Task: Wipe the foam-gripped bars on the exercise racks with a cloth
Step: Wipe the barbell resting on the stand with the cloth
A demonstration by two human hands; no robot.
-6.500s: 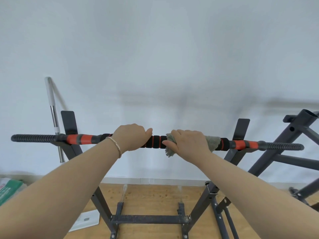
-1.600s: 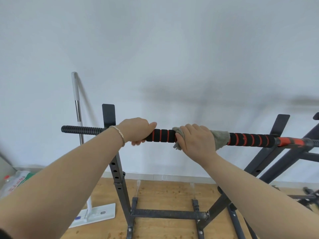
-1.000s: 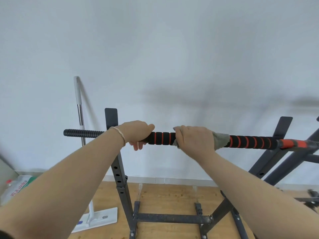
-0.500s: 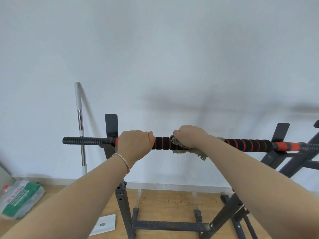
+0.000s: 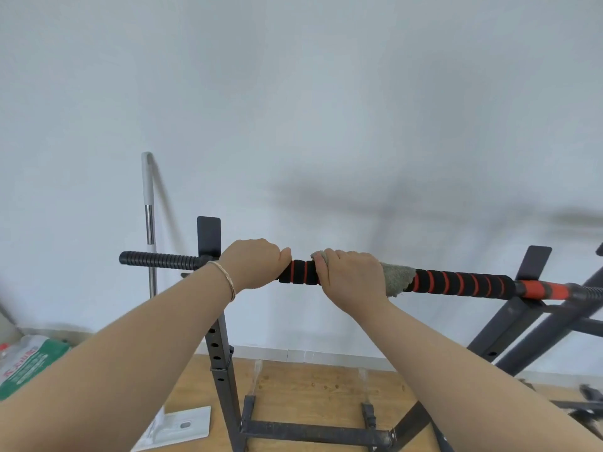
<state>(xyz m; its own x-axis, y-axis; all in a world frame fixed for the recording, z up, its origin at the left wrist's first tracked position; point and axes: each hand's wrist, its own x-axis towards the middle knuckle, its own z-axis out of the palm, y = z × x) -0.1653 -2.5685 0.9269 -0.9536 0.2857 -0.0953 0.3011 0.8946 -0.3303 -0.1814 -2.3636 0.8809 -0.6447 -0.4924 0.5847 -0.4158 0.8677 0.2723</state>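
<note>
2 hands grip the black foam-padded bar ringed in orange: left hand clenched on bare foam, right hand clutching a frayed grey-green cloth around it.

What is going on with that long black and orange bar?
A person is cleaning a foam-gripped bar that rests across a dark metal rack. The left hand grips the bar to steady it. The right hand holds a grey cloth wrapped around the foam near the middle of the bar. A mop leans on the wall behind.
</note>
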